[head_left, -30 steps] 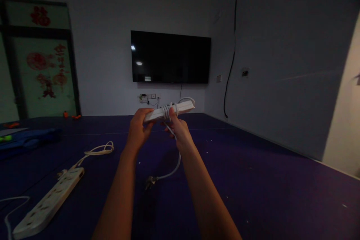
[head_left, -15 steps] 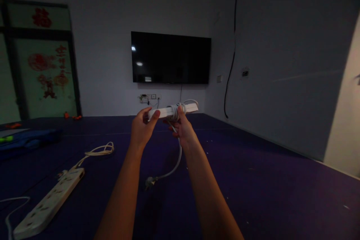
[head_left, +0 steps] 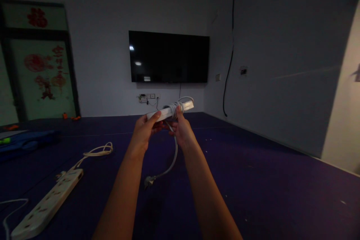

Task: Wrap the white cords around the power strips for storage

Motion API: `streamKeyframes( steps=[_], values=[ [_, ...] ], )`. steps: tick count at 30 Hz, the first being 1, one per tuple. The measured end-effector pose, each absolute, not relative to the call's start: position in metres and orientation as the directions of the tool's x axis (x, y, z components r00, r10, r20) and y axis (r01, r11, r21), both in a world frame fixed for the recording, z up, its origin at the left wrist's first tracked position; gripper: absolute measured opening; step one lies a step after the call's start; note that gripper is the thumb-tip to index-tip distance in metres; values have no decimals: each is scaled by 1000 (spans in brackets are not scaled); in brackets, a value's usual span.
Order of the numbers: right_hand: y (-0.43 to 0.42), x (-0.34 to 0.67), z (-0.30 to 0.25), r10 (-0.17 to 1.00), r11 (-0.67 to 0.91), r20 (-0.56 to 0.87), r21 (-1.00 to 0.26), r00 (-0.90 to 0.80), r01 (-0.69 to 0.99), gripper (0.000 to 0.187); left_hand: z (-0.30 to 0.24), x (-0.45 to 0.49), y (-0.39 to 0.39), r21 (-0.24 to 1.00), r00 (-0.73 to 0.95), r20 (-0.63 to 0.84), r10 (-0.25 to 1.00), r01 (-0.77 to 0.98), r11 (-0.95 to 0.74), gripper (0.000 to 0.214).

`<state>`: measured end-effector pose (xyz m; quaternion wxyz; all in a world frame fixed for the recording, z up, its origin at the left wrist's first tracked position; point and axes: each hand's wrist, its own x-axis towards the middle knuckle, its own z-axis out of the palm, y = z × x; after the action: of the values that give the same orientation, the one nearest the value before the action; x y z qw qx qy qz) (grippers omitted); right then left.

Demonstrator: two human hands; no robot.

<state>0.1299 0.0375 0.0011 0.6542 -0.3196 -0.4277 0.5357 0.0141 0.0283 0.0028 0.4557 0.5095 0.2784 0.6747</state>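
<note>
A white power strip (head_left: pixel 188 105) is held up in front of me, its right end tilted higher than its left. Its grey-white cord (head_left: pixel 172 110) is wound round the middle in several turns. My left hand (head_left: pixel 143 129) grips the left end, thumb on the near side and fingers underneath. My right hand (head_left: pixel 182 128) pinches the strip at the wound cord, thumb over the turns. A free length of cord hangs below my hands, with the plug (head_left: pixel 149 182) at its end. The fingers behind the strip are partly hidden.
A second power strip (head_left: pixel 47 202) lies on the purple surface (head_left: pixel 267 180) at the lower left, its cord (head_left: pixel 98 152) looped behind it. Blue cloth (head_left: pixel 30 140) lies farther left. A television (head_left: pixel 168 58) hangs on the far wall; a black cable (head_left: pixel 232 52) hangs at the right.
The held strip has tilted further, its left end dropping, and shifted slightly left. My left hand's fingers have moved under it. The plug has swung slightly up and left. The view has shifted a little.
</note>
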Motion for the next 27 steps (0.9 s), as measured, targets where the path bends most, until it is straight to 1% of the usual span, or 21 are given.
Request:
streamKeyframes(
  steps=[3, 9, 14, 17, 19, 23, 27],
  values=[
    [38, 128, 1, 980, 197, 188, -878, 64, -435, 45, 0, 13, 33, 797, -66, 516, 854, -328, -507, 39],
    [38, 127, 0, 970, 243, 227, -884, 86, -398, 33, -3, 3, 39, 793, -82, 518, 851, -326, -514, 37],
    [38, 126, -1, 968, 252, 237, -894, 86, -371, 26, -5, -8, 45, 761, -144, 605, 783, -182, -622, 44],
    [39, 127, -2, 964, 266, 251, -898, 89, -351, 24, -8, -15, 48, 726, -97, 674, 732, -94, -681, 47],
    [39, 127, -3, 961, 276, 261, -898, 89, -343, 21, -9, -20, 49, 711, -43, 698, 715, -79, -698, 50],
    [39, 125, -3, 960, 278, 270, -894, 73, -350, 21, -10, -27, 47, 703, 47, 710, 703, -96, -704, 61],
    [38, 125, -2, 961, 275, 267, -896, 72, -349, 24, -8, -27, 41, 709, 83, 705, 705, -53, -703, 66]
  ],
)
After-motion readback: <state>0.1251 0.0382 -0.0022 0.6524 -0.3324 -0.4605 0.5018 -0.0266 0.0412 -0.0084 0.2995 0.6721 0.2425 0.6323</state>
